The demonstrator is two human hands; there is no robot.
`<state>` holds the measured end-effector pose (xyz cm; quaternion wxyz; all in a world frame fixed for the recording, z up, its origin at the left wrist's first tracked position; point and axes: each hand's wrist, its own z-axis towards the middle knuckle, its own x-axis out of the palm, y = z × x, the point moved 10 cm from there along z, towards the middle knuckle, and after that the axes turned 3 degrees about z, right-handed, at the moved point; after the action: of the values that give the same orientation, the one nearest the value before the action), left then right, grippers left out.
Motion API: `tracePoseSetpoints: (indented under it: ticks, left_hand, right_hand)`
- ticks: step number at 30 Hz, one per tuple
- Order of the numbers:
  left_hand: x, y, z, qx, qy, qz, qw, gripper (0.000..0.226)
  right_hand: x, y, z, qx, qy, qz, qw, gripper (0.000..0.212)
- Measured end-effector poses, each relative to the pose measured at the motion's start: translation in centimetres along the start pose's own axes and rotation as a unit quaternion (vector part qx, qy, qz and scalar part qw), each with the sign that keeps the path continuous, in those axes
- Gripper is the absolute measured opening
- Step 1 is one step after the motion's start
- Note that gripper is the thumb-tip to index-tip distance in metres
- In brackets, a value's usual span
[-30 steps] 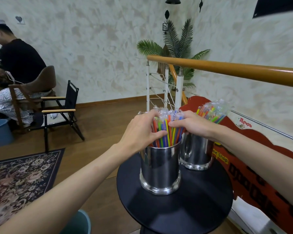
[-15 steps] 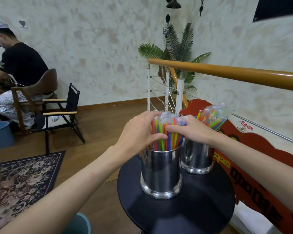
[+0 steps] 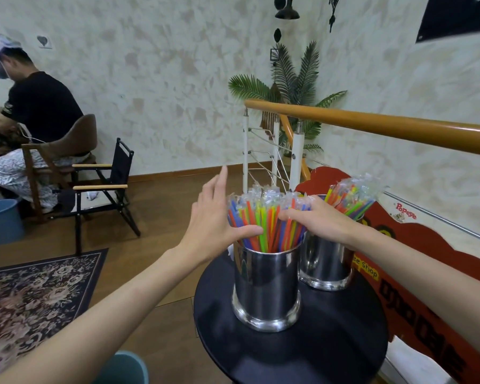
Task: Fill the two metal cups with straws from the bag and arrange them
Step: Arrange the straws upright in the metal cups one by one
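Head view is showing the left hand (image 3: 209,217) spread loose with straight fingers, its thumb pressing across the near side of the wrapped straws (image 3: 266,217) in the near metal cup (image 3: 266,284). The right hand (image 3: 313,221) is lying on the other side of the same bundle, fingers bent lightly against the straws and touching them; whether it is pinching any is not clear. The straws are standing upright and fanning out a little above the rim. The near cup is sitting on a round black table (image 3: 288,353). Just behind and to the right, the far metal cup (image 3: 326,266) is holding a second bunch of straws (image 3: 352,199), leaning right. Beyond it, a wooden handrail (image 3: 385,128) is crossing the frame.
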<state>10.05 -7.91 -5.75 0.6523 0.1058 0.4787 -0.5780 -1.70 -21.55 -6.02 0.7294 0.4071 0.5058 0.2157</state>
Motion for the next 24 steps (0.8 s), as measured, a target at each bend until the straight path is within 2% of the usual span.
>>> tracePoseSetpoints:
  ticks: [3,4,7,9,12,16,24]
  left_hand:
    - [2.2,1.0,-0.8,-0.066,0.114,-0.17,0.977,0.125]
    - [2.6,0.9,-1.1,-0.07,0.136,-0.179,0.972,0.114]
    - [2.8,0.6,-1.2,-0.043,0.147,-0.158,0.975,0.056]
    - [3.2,0.8,-1.2,-0.044,0.162,-0.181,0.969,0.039]
    - [3.4,1.3,-1.2,-0.055,0.164,-0.208,0.963,0.037]
    - [4.2,2.4,-1.5,-0.119,0.184,-0.293,0.931,0.026]
    - [5.5,2.8,-2.1,-0.176,0.244,-0.37,0.879,0.03]
  right_hand:
    - [0.0,0.0,0.1,-0.002,0.001,0.003,1.0,0.031]
    - [0.1,0.1,0.0,-0.005,0.005,0.007,1.0,0.031]
    - [0.2,-0.1,0.1,-0.007,0.012,0.01,1.0,0.034]
    - [0.3,-0.1,0.0,-0.007,0.016,0.011,1.0,0.032]
    - [0.3,0.2,-0.4,0.001,0.02,0.023,1.0,0.025]
    - [0.6,1.8,-0.9,-0.012,0.015,0.028,0.999,0.044]
    - [0.7,1.4,-0.9,0.001,0.022,0.019,1.0,0.04]
